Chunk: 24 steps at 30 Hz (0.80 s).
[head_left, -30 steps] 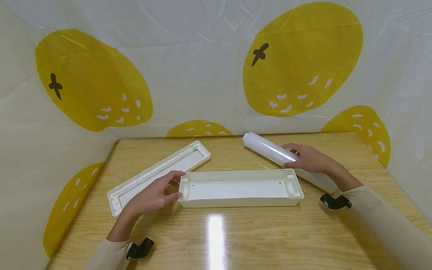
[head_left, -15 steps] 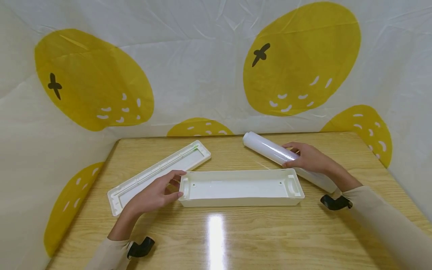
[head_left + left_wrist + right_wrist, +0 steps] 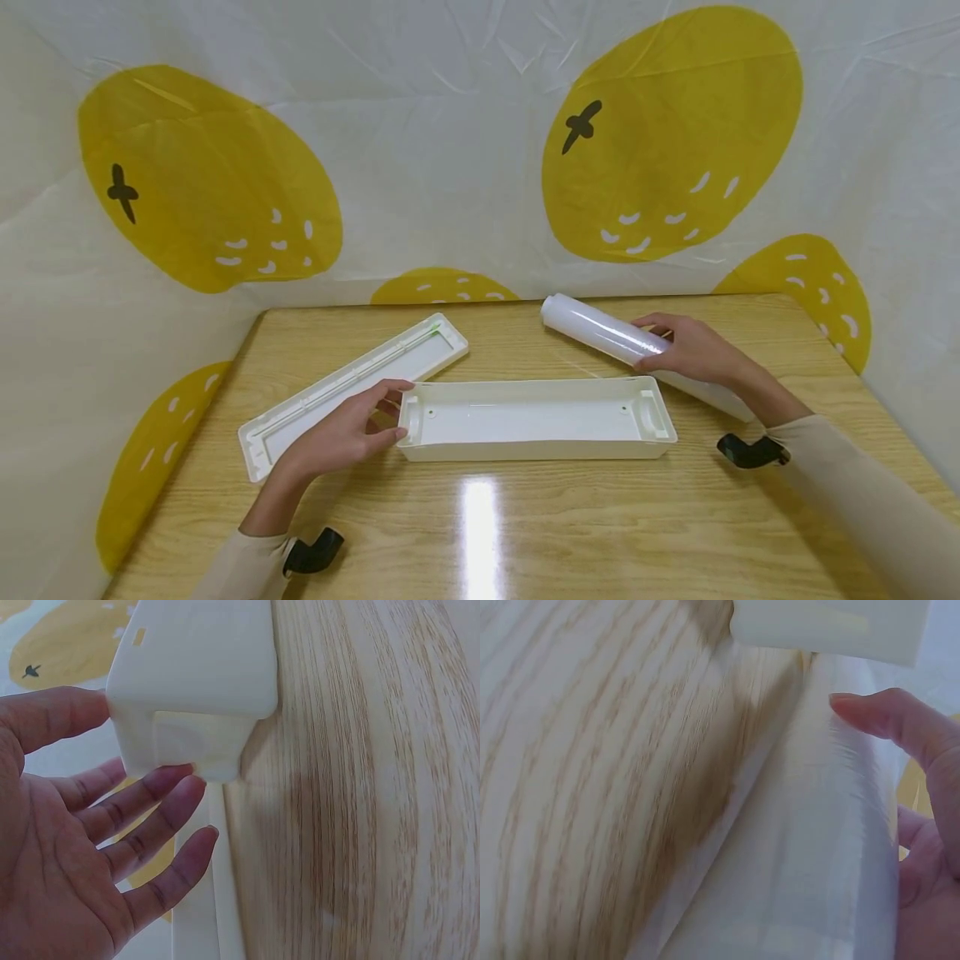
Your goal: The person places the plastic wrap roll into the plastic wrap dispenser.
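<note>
The head camera faces forward and down over the table [image 3: 585, 525], far enough back to frame both hands and the curtain [image 3: 450, 167] behind. The left wrist camera faces past the left hand's [image 3: 90, 817] palm at one end of the box [image 3: 195, 667], close up. The right wrist camera looks along the roll [image 3: 810, 825], very near, beside the right hand [image 3: 945, 780]. Both wrist views share the box and table with the head view.

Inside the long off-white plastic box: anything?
Box: nothing loose visible; white floor, two small dark spots, a curved plastic support at each end. Its near wall covers its own inner face.
</note>
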{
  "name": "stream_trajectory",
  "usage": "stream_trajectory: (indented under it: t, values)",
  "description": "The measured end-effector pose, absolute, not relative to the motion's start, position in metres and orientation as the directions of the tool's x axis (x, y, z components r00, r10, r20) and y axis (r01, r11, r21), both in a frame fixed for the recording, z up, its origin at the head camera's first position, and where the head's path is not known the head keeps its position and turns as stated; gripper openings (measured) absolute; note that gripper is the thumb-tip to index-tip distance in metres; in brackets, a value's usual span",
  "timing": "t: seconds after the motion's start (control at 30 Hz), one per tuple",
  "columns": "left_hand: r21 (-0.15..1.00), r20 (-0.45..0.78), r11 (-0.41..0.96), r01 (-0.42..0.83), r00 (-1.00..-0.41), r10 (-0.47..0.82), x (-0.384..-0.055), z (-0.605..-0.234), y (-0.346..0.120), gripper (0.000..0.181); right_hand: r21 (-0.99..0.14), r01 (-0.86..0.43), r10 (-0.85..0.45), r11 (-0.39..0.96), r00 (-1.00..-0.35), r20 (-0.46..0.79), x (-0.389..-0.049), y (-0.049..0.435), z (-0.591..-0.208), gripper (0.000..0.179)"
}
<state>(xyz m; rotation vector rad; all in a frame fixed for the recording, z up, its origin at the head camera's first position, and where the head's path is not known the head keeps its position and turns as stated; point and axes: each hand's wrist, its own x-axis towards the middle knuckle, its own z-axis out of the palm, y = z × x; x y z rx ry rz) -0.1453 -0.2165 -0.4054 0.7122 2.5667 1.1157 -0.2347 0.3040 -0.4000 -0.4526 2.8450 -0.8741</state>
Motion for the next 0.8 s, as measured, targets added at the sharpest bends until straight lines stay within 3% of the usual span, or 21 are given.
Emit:
stream_trajectory:
  t: [0.8]
  values:
    - [0.740, -0.044, 0.588, 0.328, -0.848, 0.528, -0.145, -0.403, -0.217, 0.061, -0.519, -0.396, -0.372, 0.757, -0.915, 0.156, -0.217, 0.287, -0.365, 0.059]
